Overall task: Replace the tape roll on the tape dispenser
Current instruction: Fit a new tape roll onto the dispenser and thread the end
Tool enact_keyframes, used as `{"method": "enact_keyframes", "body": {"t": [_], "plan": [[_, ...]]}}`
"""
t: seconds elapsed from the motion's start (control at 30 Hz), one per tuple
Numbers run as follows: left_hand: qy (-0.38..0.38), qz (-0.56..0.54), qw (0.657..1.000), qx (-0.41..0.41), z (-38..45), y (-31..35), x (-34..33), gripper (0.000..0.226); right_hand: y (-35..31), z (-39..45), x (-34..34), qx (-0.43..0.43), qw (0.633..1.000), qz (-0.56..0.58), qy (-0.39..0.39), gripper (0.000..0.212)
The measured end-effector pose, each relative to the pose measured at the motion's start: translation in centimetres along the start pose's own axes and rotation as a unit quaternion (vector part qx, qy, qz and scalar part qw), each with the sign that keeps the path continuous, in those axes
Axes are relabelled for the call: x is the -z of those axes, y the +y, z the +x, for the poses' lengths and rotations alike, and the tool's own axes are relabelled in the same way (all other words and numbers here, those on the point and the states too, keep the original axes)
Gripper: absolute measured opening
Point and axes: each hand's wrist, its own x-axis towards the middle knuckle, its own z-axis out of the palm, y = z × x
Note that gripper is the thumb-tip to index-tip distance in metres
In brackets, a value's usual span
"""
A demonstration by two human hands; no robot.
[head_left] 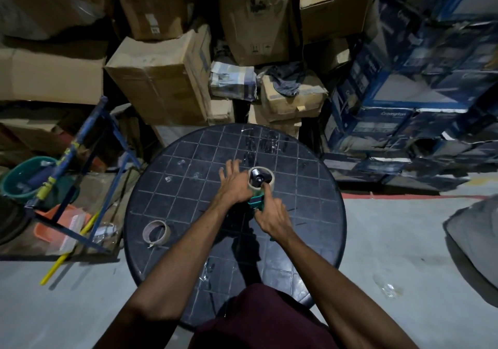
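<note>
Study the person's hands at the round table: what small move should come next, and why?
Probably thread the tape's free end forward through the dispenser. The new roll already sits on its hub, the left hand beside it, the right hand at the teal body; the spent core lies aside.

Both forearms bare from elbow to wrist — no sleeves, watch, bands or gloves visible. Left hand point(234, 184) and right hand point(272, 215) bare, no rings discernible. Garment at lower frame edge — dark maroon fabric point(264, 321), plain, unmarked.
</note>
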Motion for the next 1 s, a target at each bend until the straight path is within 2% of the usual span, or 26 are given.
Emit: {"method": "enact_keyframes", "body": {"t": [0.17, 0.43, 0.5, 0.63, 0.73, 1.0], "plan": [[0.053, 0.014, 0.998, 0.004, -0.3, 0.2, -0.7, 0.062, 0.6, 0.0, -0.1, 0.004, 1.0, -0.01, 0.012, 0.089], [0.107, -0.039, 0.993, 0.012, -0.5, -0.4, -1.7, 0.043, 1.2, -0.5, -0.6, 0.03, 0.999, 0.01, 0.021, 0.094], [0.11, -0.029, 0.993, 0.016, -0.4, -0.7, -1.8, 0.046, 1.4, -0.3, -0.6, 0.037, 0.999, 0.012, 0.024, 0.096], [0.069, -0.005, 0.997, 0.018, -0.4, -0.6, -1.7, 0.071, 1.7, -0.3, -0.7, 0.034, 0.999, 0.007, 0.023, 0.098], [0.026, -0.022, 0.999, 0.024, -0.3, -0.3, -1.6, 0.061, 2.0, -0.3, -0.9, 0.039, 0.999, -0.013, 0.013, 0.1], [0.098, -0.101, 0.989, 0.049, -0.4, -0.5, -2.0, 0.062, 2.6, -0.3, -0.6, 0.036, 0.999, -0.033, -0.011, 0.1]]}}
